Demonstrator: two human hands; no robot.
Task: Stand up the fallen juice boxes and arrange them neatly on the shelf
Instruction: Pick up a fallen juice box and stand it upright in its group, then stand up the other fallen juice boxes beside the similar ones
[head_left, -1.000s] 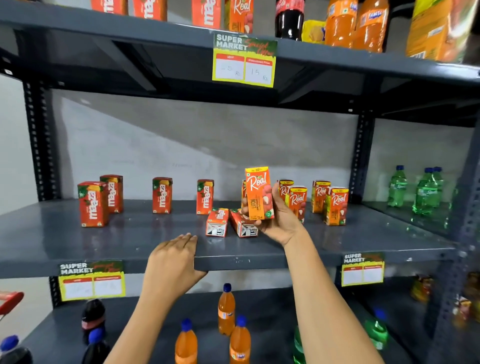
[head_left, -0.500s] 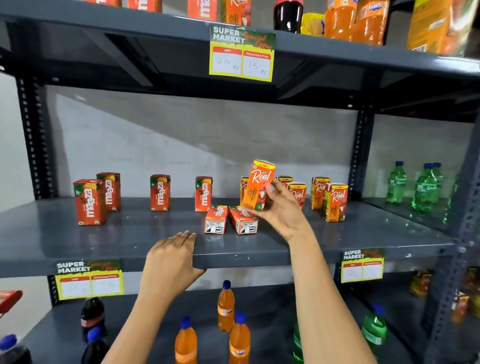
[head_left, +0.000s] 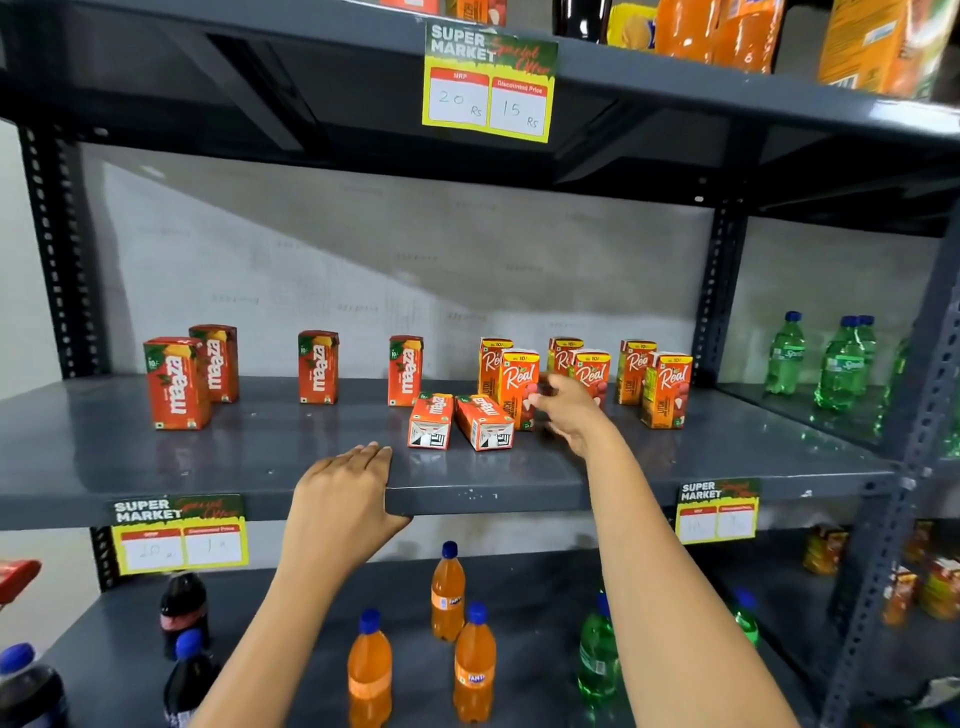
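Two Maaza boxes (head_left: 430, 427) (head_left: 485, 429) lie flat on shelf (head_left: 208, 457), just left of upright Real box (head_left: 518, 388). Right hand (head_left: 569, 410) beside that box, fingers loosely apart. Left hand (head_left: 340, 499) flat on shelf edge, fingers together.

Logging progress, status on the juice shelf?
Left hand flat on shelf edge, right hand open beside upright Real box. Two Maaza boxes lying flat. Nothing blocking.

I see orange soda bottles (head_left: 457, 631) on the near lower shelf, green bottles (head_left: 826, 358) far right, and a yellow price tag (head_left: 488, 83) up top.
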